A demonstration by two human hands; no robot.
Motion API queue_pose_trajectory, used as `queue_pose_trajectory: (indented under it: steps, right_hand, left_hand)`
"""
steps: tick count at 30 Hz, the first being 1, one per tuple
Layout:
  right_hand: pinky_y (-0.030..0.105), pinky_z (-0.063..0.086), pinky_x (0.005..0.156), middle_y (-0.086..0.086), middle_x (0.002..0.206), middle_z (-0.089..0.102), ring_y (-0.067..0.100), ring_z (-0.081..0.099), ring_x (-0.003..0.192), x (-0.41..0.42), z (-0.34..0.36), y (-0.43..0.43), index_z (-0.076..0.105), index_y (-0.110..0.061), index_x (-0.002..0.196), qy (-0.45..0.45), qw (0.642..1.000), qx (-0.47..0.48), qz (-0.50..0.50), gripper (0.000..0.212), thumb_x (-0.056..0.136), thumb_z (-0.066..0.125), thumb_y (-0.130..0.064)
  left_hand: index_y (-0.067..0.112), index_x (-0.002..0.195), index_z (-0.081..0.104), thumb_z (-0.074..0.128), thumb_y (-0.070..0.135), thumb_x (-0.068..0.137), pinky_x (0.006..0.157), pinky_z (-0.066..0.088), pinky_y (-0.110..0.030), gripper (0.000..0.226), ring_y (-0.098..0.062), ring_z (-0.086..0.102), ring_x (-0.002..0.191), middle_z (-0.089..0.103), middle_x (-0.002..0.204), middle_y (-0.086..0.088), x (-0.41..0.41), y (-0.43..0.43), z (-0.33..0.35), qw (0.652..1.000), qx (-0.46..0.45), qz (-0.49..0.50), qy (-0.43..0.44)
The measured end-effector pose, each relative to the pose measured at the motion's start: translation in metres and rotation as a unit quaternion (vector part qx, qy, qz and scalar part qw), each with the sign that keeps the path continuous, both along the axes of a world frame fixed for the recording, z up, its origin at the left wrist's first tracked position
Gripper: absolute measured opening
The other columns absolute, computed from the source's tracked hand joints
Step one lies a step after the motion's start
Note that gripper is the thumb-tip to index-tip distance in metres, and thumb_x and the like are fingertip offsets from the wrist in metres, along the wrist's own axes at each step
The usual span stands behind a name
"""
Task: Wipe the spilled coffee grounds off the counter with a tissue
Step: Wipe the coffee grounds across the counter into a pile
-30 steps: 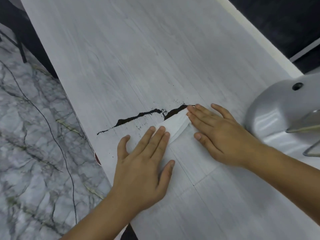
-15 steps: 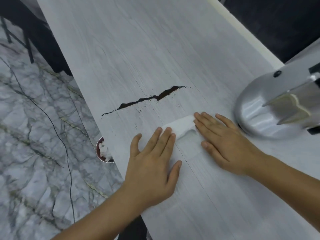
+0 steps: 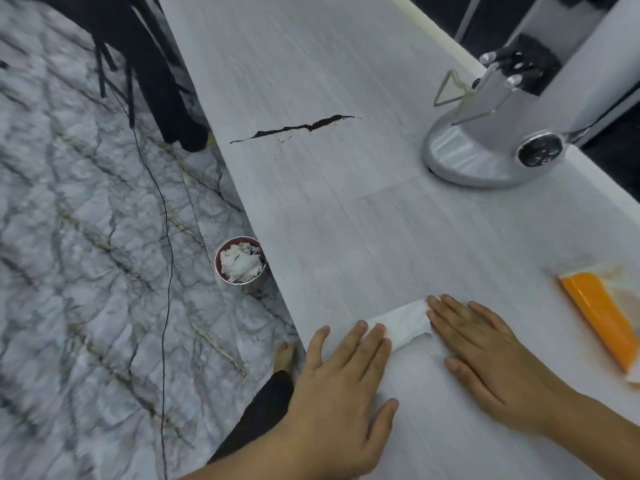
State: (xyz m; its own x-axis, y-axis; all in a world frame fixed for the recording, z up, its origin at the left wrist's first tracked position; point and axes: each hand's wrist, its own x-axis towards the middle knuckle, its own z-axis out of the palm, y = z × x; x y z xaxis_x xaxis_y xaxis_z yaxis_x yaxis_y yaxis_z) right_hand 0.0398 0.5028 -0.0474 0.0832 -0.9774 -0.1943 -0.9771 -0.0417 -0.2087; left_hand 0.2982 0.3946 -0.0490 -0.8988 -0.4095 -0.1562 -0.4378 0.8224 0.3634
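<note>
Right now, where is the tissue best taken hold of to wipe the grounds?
Probably its exposed middle, from above and the near side. The tissue lies flat on the counter as a narrow strip, its ends pinned under the left hand and right hand, so neither end is free. Its near edge looks slightly lifted, which would give a thumb purchase.

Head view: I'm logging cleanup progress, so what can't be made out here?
Tissue: ends lie under the left hand and right hand; underside hidden.
Silver machine: top cut off by the upper edge.
Orange packet: blurred, cut by the right edge.
Floor cup: right side behind the counter.
</note>
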Motion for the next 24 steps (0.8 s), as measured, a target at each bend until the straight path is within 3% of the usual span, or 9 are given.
queue_pose_trajectory:
  steps: [3,9,16,24]
  right_hand:
    - [0.041,0.014,0.12,0.0,0.166,0.014,0.018,0.015,0.152,0.007,0.005,0.043,0.021,-0.015,0.156,0.001,1.0,0.003,0.006,0.06,0.101,0.034,-0.035]
    - [0.038,0.017,0.119,0.001,0.165,0.018,0.018,0.019,0.151,0.035,0.002,0.077,0.027,-0.014,0.154,-0.009,0.999,0.006,0.044,0.061,0.1,0.038,-0.037]
    - [0.041,0.015,0.12,0.0,0.164,0.019,0.016,0.014,0.152,0.047,-0.004,0.017,0.026,-0.016,0.155,-0.012,0.996,-0.003,0.088,0.054,0.105,0.027,-0.038]
    - [0.042,0.012,0.123,0.001,0.164,0.018,0.014,0.009,0.152,0.041,-0.011,-0.082,0.024,-0.016,0.155,-0.006,0.994,-0.009,0.104,0.056,0.105,0.021,-0.041]
  left_hand:
    - [0.017,0.146,0.048,0.042,0.058,0.092,0.111,0.017,-0.055,0.068,-0.02,0.034,0.147,0.04,0.158,0.0,0.011,0.04,0.002,1.0,-0.005,-0.026,0.0]
    - [0.02,0.141,0.056,0.051,0.061,0.086,0.107,0.026,-0.051,0.069,-0.015,0.043,0.142,0.046,0.153,0.002,0.051,0.062,-0.004,0.999,-0.033,-0.04,-0.012]
    - [0.019,0.153,0.038,0.027,0.053,0.1,0.117,0.018,-0.055,0.063,-0.012,0.024,0.151,0.032,0.161,0.003,0.065,0.018,-0.005,0.997,-0.025,0.075,-0.003]
    - [0.019,0.151,0.041,0.03,0.048,0.1,0.119,0.016,-0.055,0.06,-0.012,0.029,0.149,0.036,0.159,0.002,0.061,-0.065,-0.008,0.992,-0.055,0.115,0.001]
